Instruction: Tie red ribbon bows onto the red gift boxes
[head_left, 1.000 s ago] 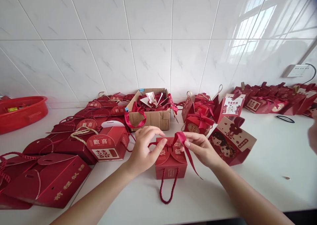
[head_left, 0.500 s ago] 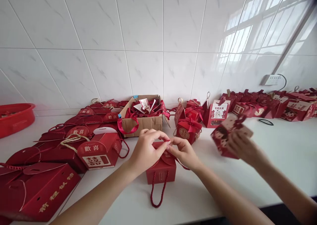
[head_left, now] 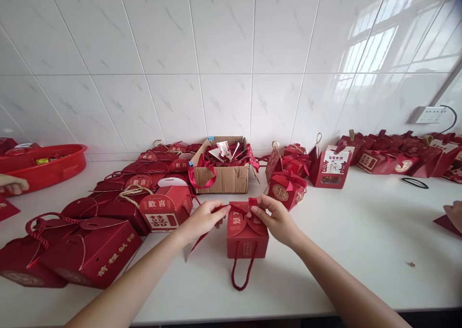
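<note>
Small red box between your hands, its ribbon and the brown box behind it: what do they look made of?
The small red box looks like matte printed card: crisp folded flaps. The ribbon pinched by the left hand and right hand seems satin-like fabric, limp with slight sheen. The brown box is probably plain corrugated cardboard, dull with bent flaps.

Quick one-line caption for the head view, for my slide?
Left hand and right hand pull a red ribbon across the top of a small red gift box on a white counter.
</note>
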The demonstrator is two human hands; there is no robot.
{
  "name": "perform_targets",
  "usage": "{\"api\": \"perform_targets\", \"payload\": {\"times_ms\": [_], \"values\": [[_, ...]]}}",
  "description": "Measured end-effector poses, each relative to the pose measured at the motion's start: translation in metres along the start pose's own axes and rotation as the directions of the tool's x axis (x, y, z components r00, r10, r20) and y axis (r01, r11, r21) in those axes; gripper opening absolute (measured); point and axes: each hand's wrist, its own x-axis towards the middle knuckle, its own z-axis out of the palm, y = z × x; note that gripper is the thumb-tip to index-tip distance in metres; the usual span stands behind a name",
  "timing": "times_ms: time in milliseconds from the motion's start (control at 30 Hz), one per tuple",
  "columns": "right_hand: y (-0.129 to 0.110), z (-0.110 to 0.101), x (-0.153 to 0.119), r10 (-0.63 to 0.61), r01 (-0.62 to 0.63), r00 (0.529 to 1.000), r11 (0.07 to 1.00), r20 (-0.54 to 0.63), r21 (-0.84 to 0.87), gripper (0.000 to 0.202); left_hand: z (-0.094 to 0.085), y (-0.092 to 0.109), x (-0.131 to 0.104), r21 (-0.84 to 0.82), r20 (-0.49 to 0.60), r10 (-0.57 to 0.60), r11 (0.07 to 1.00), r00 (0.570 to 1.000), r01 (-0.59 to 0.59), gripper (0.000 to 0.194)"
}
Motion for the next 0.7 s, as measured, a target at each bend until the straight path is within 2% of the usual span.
{"api": "perform_targets", "payload": {"times_ms": [167,267,400,467,533,633,700], "values": [[-0.008,0.006,-0.001,0.068,-0.073,0.994,0.996,-0.086,-0.06,0.022,-0.003,0.001,-0.002,0.004,-0.118,0.037,0.999,0.992,-0.037,0.024],[-0.011,0.01,-0.001,0.091,-0.103,0.986,0.991,-0.14,-0.086,0.022,-0.005,0.005,-0.005,0.026,-0.195,0.117,0.993,0.974,-0.114,0.018],[-0.011,0.014,0.0,0.079,-0.1,0.983,0.987,-0.166,-0.126,0.017,-0.004,0.016,-0.009,0.052,-0.273,0.256,0.966,0.927,-0.251,0.015],[-0.011,0.015,0.001,0.073,-0.097,0.983,0.986,-0.167,-0.136,0.017,-0.002,0.024,-0.01,0.055,-0.225,0.351,0.936,0.909,-0.347,0.012],[-0.011,0.015,0.001,0.069,-0.091,0.985,0.986,-0.157,-0.141,0.018,0.001,0.034,-0.01,0.05,-0.125,0.43,0.903,0.894,-0.427,0.011],[-0.012,0.014,0.002,0.032,-0.05,0.993,0.987,-0.117,-0.155,0.014,0.005,0.048,-0.005,0.056,-0.002,0.49,0.871,0.872,-0.489,0.012],[-0.013,0.013,0.002,-0.014,-0.002,0.996,0.984,-0.09,-0.178,0.012,0.006,0.057,0.002,0.056,0.023,0.521,0.851,0.853,-0.521,0.013]]}}
